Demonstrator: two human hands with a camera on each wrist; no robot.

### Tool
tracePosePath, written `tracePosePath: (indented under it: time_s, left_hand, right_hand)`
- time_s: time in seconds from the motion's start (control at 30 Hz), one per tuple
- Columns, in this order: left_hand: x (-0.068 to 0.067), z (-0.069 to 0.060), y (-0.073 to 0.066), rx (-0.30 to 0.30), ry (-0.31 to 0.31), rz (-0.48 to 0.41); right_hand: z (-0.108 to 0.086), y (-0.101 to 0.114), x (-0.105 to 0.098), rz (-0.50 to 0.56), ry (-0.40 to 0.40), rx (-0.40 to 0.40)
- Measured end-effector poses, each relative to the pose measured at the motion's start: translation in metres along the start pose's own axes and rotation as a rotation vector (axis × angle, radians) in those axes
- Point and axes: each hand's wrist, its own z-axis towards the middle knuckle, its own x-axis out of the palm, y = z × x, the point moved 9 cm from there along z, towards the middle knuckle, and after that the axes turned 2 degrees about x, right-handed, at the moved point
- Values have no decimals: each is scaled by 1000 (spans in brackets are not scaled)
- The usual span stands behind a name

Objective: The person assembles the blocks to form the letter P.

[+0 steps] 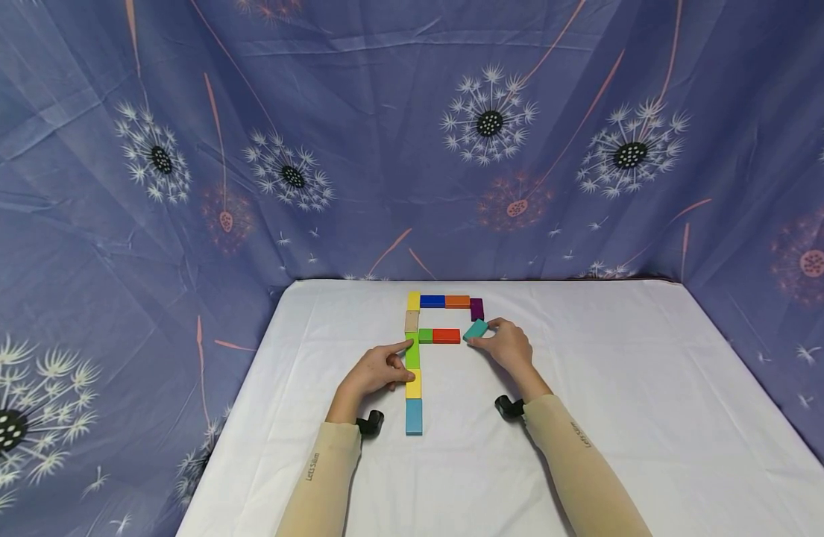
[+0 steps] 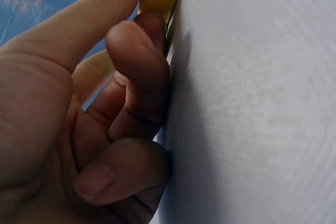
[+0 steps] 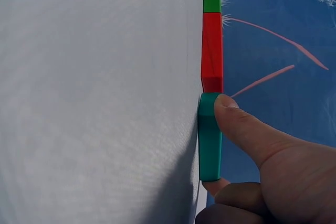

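Note:
The right hand pinches a teal block by its two ends between thumb and fingers. Slanted, the teal block lies beside the right end of a red block and below a purple block. My left hand rests at the column of blocks, index fingertip on a lime green block and thumb on a yellow block. Its other fingers are bent and hold nothing, as the left wrist view shows. A small green block joins the red block to the column.
Above the lime block stand a beige block and another yellow block. A dark blue block and an orange block run rightward to the purple one. A light blue block ends the column on the white tablecloth.

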Motion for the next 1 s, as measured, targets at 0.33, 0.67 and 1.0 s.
tracePosePath:
  time_s: [0.33, 0.67, 1.0]
  left_hand:
    - [-1, -1, 0, -6, -2, 0]
    - [0, 0, 1, 8, -2, -11]
    - [0, 0, 1, 3, -2, -13]
  right_hand:
    - [-1, 1, 1, -11, 7, 1]
    - [-2, 3, 1, -9, -6, -24]
    - [-1, 4, 2, -21, -14, -35]
